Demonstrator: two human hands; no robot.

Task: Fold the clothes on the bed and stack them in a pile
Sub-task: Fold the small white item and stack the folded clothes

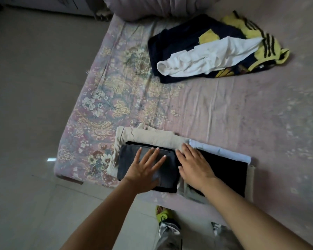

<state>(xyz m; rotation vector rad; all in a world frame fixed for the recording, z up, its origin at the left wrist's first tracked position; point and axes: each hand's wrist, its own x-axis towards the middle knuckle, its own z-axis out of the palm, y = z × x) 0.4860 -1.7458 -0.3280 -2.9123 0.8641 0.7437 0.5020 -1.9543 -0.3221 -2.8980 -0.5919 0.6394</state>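
Observation:
A pile of folded clothes sits at the bed's near edge. A folded dark grey garment (128,159) lies on top at the left, over a beige garment (152,136). A black garment (228,170) and a pale blue one (222,152) lie to the right. My left hand (145,170) presses flat on the grey garment, fingers spread. My right hand (193,165) lies flat where the grey and black garments meet. Farther up the bed lies a loose heap: a white garment (206,58) across a dark navy one (179,42) and a yellow, black-striped one (257,27).
The bed carries a pink floral sheet (116,98), with a pillow or bundled bedding (152,8) at its head. Tiled floor (34,105) runs along the left. My foot in a green slipper (163,213) stands below the bed's near edge.

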